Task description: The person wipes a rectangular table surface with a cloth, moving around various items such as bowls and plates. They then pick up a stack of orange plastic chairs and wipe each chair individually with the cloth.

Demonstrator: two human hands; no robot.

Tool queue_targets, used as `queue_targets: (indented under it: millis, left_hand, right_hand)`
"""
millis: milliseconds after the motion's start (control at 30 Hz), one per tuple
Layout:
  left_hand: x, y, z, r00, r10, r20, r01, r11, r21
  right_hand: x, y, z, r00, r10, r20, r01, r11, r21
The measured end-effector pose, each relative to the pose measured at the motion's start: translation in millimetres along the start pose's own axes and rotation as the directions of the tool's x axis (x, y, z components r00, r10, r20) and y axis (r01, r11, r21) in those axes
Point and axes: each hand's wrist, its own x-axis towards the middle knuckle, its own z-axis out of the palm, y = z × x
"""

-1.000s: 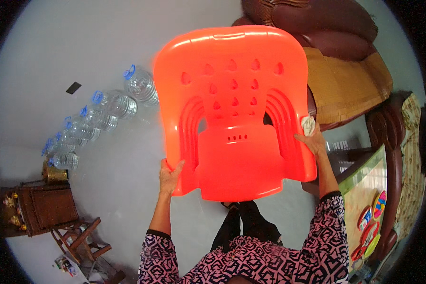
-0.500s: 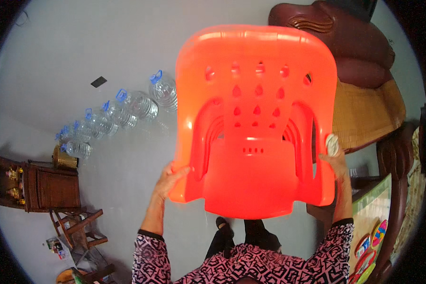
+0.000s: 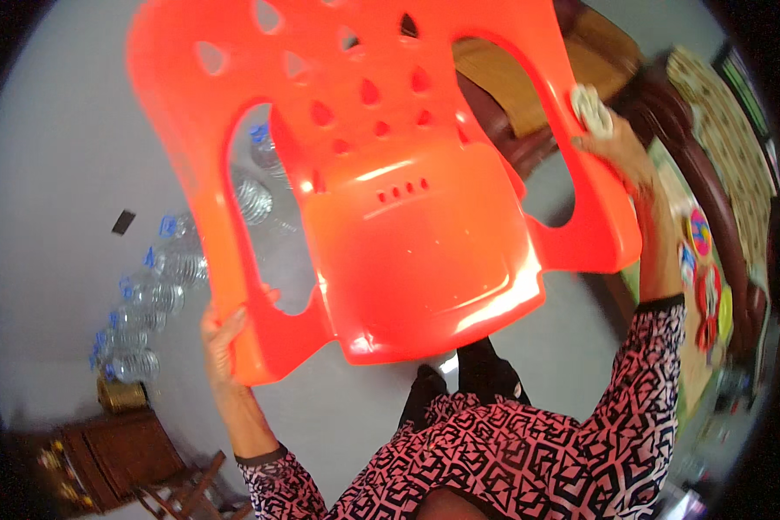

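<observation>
An orange plastic armchair point(image 3: 407, 225) with drop-shaped holes in its back fills most of the view, lifted off the floor and tilted toward me. My left hand point(image 3: 225, 334) grips its left armrest from below. My right hand point(image 3: 611, 143) grips the right armrest and also holds a small white cloth or wad point(image 3: 591, 106). My patterned pink-and-black sleeves come in from the lower edge.
A row of several large clear water bottles point(image 3: 156, 295) with blue caps lies on the grey floor at left. A dark wooden cabinet point(image 3: 104, 451) stands at lower left. Dark wooden furniture point(image 3: 667, 130) with a tan cushion and a colourful mat point(image 3: 706, 286) are at right.
The chair has been raised and brought much closer to the camera, tilting to the left. Both hands kept their grip on the armrests.
</observation>
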Motion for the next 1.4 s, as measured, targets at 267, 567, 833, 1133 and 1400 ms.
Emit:
queue_targets:
  millis: [267,567,833,1133,1400]
  left_hand:
    - [-13,33,6,0.992,0.118,-0.045,-0.116,0.992,0.045]
    - [10,90,26,0.999,0.001,0.052,-0.010,0.983,0.186]
    - [42,80,55,0.986,-0.116,0.123,0.085,0.970,0.229]
    - [94,-21,42,0.967,-0.221,0.128,0.182,0.947,0.265]
    - [117,-146,81,0.934,-0.214,0.287,0.123,0.944,0.306]
  right_hand:
    - [-41,-49,-13,0.986,-0.015,-0.168,0.065,0.953,0.295]
    - [-61,-31,-28,0.977,0.139,-0.162,-0.045,0.877,0.479]
    - [-59,11,-23,0.962,0.212,-0.172,-0.097,0.854,0.511]
    - [-52,78,-2,0.954,0.223,-0.201,-0.157,0.941,0.299]
    - [-82,165,-16,0.915,0.260,-0.307,-0.157,0.933,0.323]
